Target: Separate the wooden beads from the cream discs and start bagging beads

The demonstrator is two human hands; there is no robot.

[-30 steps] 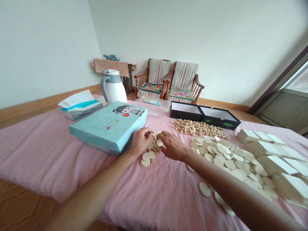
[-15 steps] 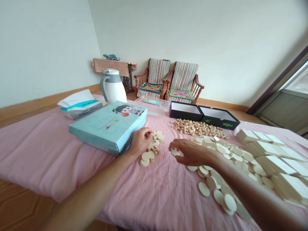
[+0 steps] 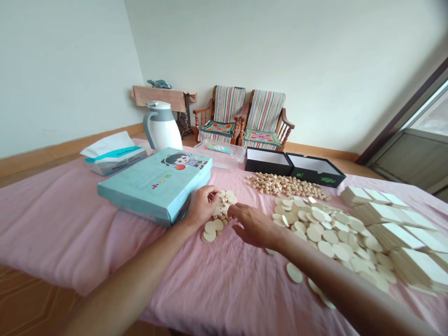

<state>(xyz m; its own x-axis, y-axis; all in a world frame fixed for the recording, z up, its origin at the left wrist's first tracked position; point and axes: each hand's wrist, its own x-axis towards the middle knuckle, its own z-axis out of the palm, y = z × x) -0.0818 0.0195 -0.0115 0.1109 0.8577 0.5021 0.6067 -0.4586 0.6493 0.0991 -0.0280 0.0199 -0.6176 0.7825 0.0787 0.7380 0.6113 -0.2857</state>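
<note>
Over pink cloth (image 3: 206,289), right fingers (image 3: 239,212) curl half-open beside pale discs (image 3: 231,199).

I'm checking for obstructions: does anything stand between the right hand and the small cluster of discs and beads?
Nothing visible does; the right hand is at the small cluster, with the left hand on its other side.

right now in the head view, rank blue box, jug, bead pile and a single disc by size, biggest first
1. blue box
2. jug and bead pile: too alike to rank
3. single disc
</note>
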